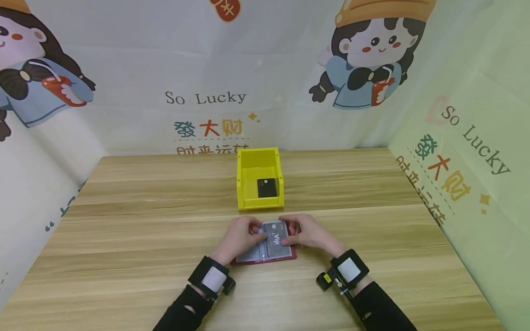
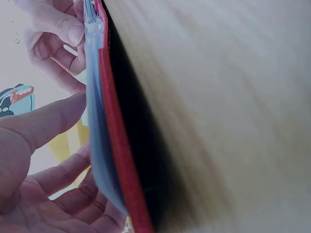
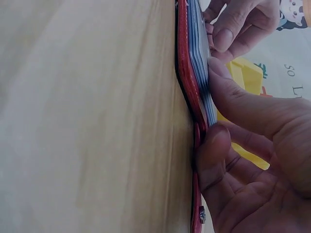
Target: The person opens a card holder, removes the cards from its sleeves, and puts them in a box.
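An opened card holder with a red cover and clear plastic sleeves lies on the table. A grey card marked "Vip" sits at its right-hand page. My left hand holds the pages near the middle fold, its thumb at the left side of the grey card. The right hand grips the right edge, thumb on the page and forefinger at the far corner. From the right wrist view, the right thumb touches the stacked sleeves above the red cover. Fingertips behind the pages are partly hidden.
Just beyond the card holder stands a yellow bin with a dark card inside. The wooden table reaches to printed cloth walls at the back and sides. Both wrists wear black camera straps.
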A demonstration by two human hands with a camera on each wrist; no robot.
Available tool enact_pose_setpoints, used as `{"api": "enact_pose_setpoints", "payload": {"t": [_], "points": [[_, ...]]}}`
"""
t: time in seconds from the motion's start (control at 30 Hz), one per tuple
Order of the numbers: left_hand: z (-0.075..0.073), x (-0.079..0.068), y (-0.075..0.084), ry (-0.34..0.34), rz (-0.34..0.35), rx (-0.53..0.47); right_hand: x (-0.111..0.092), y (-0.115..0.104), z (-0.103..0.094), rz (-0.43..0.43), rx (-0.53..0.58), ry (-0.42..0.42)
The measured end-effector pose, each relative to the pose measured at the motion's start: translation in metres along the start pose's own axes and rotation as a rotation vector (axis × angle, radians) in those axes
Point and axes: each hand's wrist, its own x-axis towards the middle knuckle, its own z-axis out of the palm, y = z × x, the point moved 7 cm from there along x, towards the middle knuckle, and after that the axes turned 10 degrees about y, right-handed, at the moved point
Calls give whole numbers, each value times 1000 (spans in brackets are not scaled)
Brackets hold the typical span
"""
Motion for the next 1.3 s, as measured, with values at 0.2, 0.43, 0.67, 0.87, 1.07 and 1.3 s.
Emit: {"api": "enact_pose_setpoints", "payload": {"t": [0.2,0.43,0.67,0.87,1.07,1.3], "points": [[1,2,-1,-8,-41,-10,-2,-1,-1,-7,-31,10],[1,4,-1,-13,-20,12,-2,-1,-1,-25,-51,12],[4,6,-3,-32,-34,13,0,-1,0,-36,-73,11],[6,6,-5,-57,-43,12,1,1,0,-16,-77,10],[8,7,-7,-67,-54,14,1,1,1,-5,-76,1],[9,8,-7,-68,-46,22,0,0,-1,-13,-84,5]]}}
